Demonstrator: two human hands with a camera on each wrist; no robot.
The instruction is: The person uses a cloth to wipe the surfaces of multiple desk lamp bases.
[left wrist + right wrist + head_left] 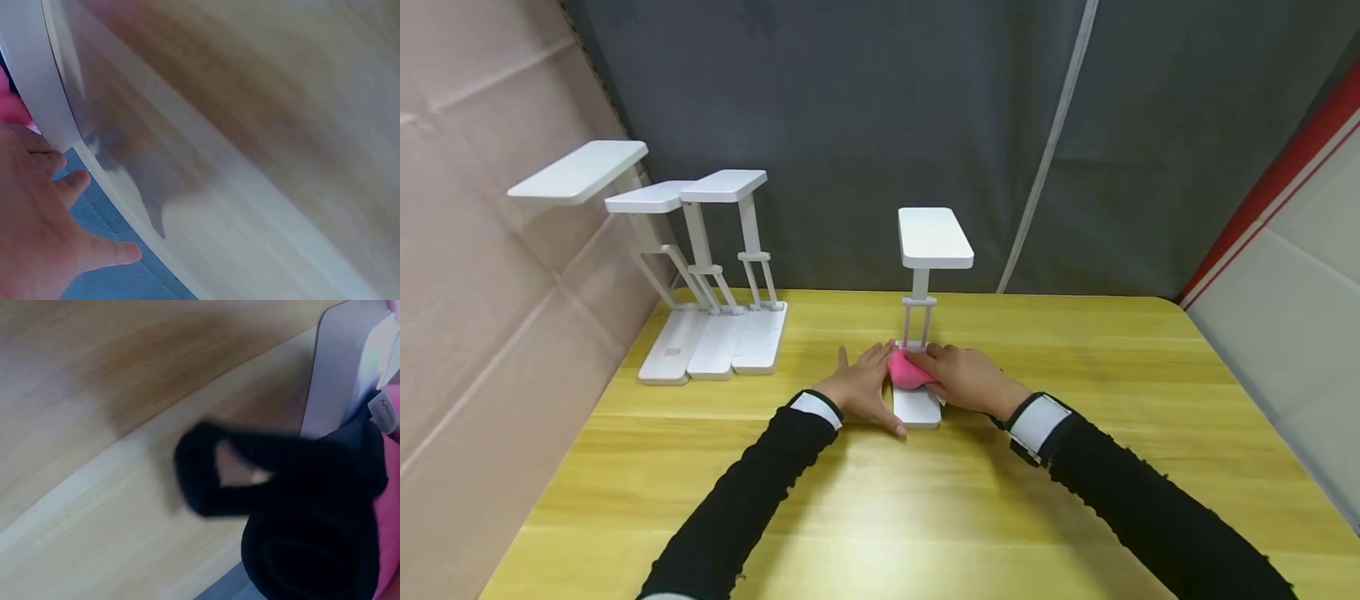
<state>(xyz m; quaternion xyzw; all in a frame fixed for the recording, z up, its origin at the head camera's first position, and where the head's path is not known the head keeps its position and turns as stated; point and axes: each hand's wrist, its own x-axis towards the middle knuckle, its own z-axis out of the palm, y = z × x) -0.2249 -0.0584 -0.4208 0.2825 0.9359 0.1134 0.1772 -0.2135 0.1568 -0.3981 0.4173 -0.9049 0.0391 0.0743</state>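
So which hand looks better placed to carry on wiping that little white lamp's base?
Probably the right hand: it already holds the pink cloth on the lamp base. The left hand lies flat beside the base, fingers straight, seemingly steadying it.

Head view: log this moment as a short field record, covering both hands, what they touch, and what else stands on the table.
surface: yellow wooden table
centre item: white desk lamp, upright, its base between the hands
left hand: fingers straight, flat against the left side of the lamp base
right hand: grips a pink cloth on the lamp base
other items: three white desk lamps side by side at the table's far left
backdrop: dark curtain
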